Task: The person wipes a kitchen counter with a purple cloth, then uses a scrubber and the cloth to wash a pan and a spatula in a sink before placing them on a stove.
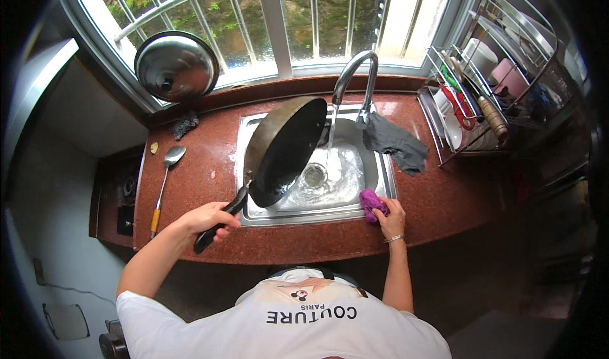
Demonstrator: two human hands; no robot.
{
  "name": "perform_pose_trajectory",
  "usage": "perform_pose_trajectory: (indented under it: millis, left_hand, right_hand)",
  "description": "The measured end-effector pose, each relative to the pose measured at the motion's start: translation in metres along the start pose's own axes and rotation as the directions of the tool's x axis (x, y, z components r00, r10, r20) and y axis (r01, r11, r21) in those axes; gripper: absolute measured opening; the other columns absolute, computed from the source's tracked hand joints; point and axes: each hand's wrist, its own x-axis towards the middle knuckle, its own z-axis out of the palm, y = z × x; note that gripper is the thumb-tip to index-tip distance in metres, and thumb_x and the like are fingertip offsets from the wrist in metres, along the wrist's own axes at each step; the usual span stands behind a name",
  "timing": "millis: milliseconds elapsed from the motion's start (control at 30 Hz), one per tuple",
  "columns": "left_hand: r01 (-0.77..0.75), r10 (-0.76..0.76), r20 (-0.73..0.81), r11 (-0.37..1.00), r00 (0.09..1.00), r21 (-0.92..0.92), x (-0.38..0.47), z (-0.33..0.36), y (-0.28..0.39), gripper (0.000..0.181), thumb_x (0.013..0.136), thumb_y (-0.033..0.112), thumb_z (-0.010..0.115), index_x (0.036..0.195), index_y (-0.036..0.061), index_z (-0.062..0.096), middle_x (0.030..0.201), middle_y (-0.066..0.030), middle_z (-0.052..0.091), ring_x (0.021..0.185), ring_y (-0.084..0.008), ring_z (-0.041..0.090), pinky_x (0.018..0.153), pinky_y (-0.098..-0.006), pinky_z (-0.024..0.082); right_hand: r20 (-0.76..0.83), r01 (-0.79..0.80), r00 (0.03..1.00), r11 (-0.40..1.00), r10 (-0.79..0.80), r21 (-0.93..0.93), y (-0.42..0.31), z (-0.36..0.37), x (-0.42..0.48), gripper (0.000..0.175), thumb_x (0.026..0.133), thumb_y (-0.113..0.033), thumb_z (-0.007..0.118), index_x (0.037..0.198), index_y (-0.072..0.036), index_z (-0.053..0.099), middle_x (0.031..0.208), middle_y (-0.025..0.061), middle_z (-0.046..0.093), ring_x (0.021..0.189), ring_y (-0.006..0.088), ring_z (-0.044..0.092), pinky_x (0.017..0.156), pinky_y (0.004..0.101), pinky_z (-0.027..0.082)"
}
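Note:
My left hand (pixel 214 221) grips the black handle of a wok (pixel 290 149), which is tipped on its side over the left part of a stainless steel sink (pixel 304 217). The wok's dark inside faces right. At the sink's front right corner, my right hand (pixel 392 216) holds a crumpled purple cloth (pixel 372 205). Water runs from the curved chrome faucet (pixel 354 68) into the basin, to the right of the wok, near the round drain (pixel 315 174).
Left of the sink lie a metal spatula (pixel 164 183) with a wooden handle and a dark scouring pad (pixel 185 125). A domed pan lid (pixel 177 66) leans against the window. A grey cloth (pixel 397 144) drapes over the right edge. A wire dish rack (pixel 490 73) stands far right.

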Motion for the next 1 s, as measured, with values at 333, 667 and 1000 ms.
perform_pose_trajectory:
  millis: [333, 667, 1000]
  left_hand:
    - [-0.190, 0.187, -0.294, 0.982, 0.937, 0.019, -0.116, 0.045, 0.004, 0.019, 0.079, 0.003, 0.062, 0.088, 0.0060, 0.045, 0.060, 0.0001, 0.046, 0.045, -0.0079, 0.045, 0.040, -0.0240, 0.038]
    - [-0.233, 0.225, -0.481, 0.971, 0.848, 0.044, -0.175, 0.104, 0.009, 0.022, 0.077, 0.002, 0.063, 0.090, 0.0042, 0.046, 0.058, -0.0004, 0.047, 0.040, -0.0078, 0.045, 0.038, -0.0240, 0.038]
    - [-0.299, 0.279, -0.485, 0.953, 0.829, 0.038, -0.189, 0.118, -0.003, 0.024, 0.076, 0.001, 0.063, 0.091, 0.0040, 0.045, 0.057, -0.0004, 0.047, 0.040, -0.0081, 0.045, 0.038, -0.0237, 0.036]
  right_hand:
    - [-0.145, 0.258, 0.959, 0.962, -0.243, 0.093, 0.019, 0.019, 0.103, 0.016, 0.079, -0.010, 0.059, 0.089, 0.002, 0.058, 0.098, 0.0204, 0.052, 0.097, 0.0384, 0.051, 0.086, 0.0422, 0.043]
    - [0.018, 0.309, 0.951, 0.947, -0.309, -0.082, -0.006, 0.065, 0.267, 0.018, 0.074, -0.014, 0.065, 0.090, -0.007, 0.070, 0.079, 0.0166, 0.067, 0.074, 0.0324, 0.066, 0.069, 0.0398, 0.051]
    - [0.133, 0.175, 0.962, 0.915, -0.237, 0.364, -0.032, 0.016, 0.216, 0.011, 0.083, -0.012, 0.064, 0.083, -0.001, 0.067, 0.072, 0.0069, 0.067, 0.069, 0.0169, 0.064, 0.062, 0.0294, 0.050]
